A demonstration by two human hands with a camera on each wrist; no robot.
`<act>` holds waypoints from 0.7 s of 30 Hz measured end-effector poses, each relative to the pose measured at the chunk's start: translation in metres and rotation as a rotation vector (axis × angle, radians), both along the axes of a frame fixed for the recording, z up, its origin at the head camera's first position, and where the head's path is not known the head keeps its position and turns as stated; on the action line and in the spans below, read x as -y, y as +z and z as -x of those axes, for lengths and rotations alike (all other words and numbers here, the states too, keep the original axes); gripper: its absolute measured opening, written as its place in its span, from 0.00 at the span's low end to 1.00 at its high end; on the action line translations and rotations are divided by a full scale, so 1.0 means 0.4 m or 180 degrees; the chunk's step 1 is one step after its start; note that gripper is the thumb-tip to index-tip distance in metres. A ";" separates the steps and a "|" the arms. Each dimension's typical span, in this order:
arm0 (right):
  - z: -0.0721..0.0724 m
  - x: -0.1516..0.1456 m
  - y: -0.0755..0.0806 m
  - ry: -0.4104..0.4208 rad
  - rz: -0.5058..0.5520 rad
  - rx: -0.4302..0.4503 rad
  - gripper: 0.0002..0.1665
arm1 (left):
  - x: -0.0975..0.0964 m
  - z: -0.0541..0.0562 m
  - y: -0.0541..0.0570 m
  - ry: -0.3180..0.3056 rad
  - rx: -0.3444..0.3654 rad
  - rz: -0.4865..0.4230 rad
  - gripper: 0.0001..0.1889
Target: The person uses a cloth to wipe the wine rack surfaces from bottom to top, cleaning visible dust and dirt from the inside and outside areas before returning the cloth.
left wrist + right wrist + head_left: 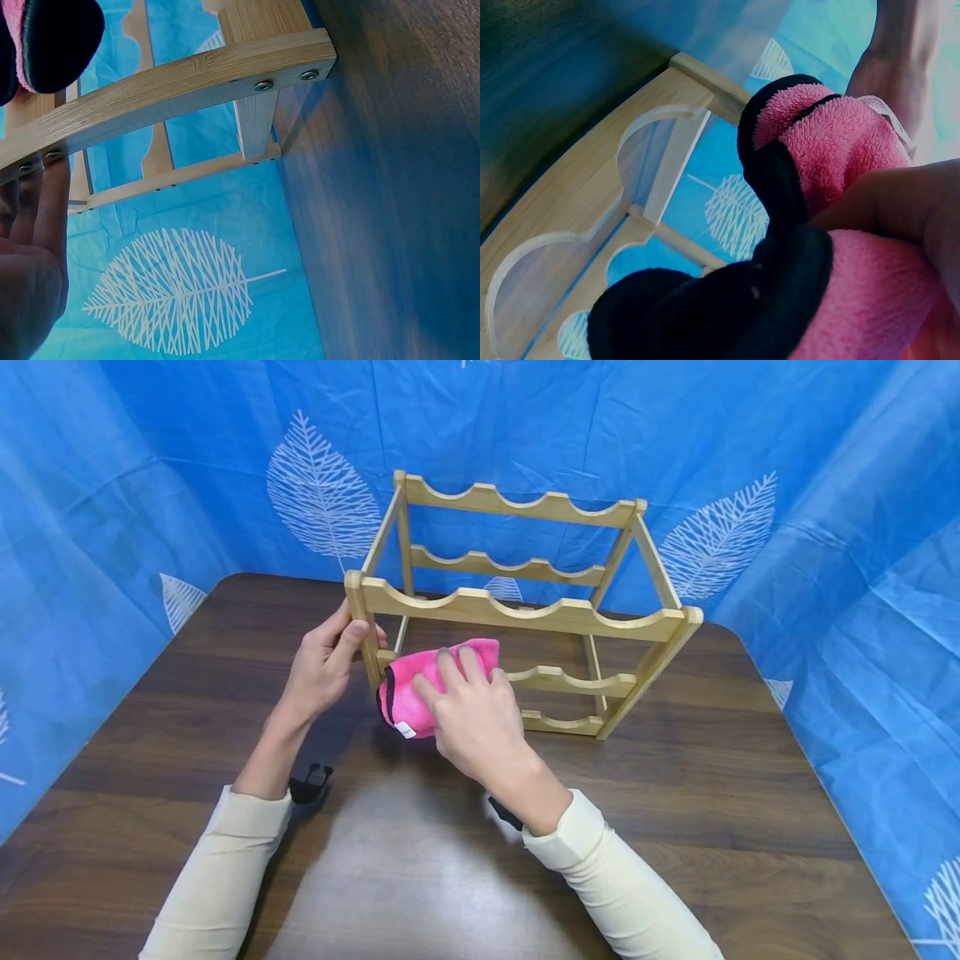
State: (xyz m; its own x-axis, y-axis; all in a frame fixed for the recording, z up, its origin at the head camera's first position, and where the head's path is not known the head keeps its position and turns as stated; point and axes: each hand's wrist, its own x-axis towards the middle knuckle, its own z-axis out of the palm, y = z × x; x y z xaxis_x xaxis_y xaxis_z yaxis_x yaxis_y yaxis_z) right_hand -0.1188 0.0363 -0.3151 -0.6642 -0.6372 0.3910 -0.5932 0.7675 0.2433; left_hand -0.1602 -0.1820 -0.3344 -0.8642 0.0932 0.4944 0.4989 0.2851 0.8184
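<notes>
A light wooden bottle rack (525,614) with scalloped rails stands on the table. My left hand (321,664) grips its front left post (364,631), thumb in front and fingers behind; in the left wrist view the fingers (51,199) wrap the post (187,79) near its screws. With my right hand (480,718) I hold a folded pink cloth (411,693) with black edging and a white tag against the middle front rail, at its left end. The right wrist view shows the thumb (885,199) pressing into the fluffy cloth (847,142), beside the curved rail (592,180).
The dark wooden table (712,827) extends around the rack. Behind it hangs a blue curtain (525,435) with white leaf prints, close to the rack's back. A black strap buckle (311,783) is at the left wrist.
</notes>
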 end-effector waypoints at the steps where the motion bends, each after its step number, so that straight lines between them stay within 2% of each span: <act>1: 0.000 -0.002 0.000 0.0006 0.0018 -0.0006 0.28 | 0.000 0.001 0.000 0.0001 0.0000 -0.0002 0.21; 7: -0.001 -0.027 0.001 0.0021 0.0113 0.0015 0.29 | 0.001 0.002 -0.002 -0.0025 0.0011 -0.0002 0.22; 21: -0.002 -0.076 -0.012 0.0061 0.0378 -0.0003 0.29 | -0.001 0.000 0.000 0.0064 -0.0036 0.0104 0.20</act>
State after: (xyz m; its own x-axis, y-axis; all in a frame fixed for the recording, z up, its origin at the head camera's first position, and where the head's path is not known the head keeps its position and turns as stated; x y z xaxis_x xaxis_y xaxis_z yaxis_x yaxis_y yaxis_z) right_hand -0.1181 0.0668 -0.3199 -0.6519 -0.5990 0.4650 -0.6079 0.7794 0.1518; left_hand -0.1603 -0.1814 -0.3345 -0.8605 0.0922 0.5010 0.5019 0.3215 0.8029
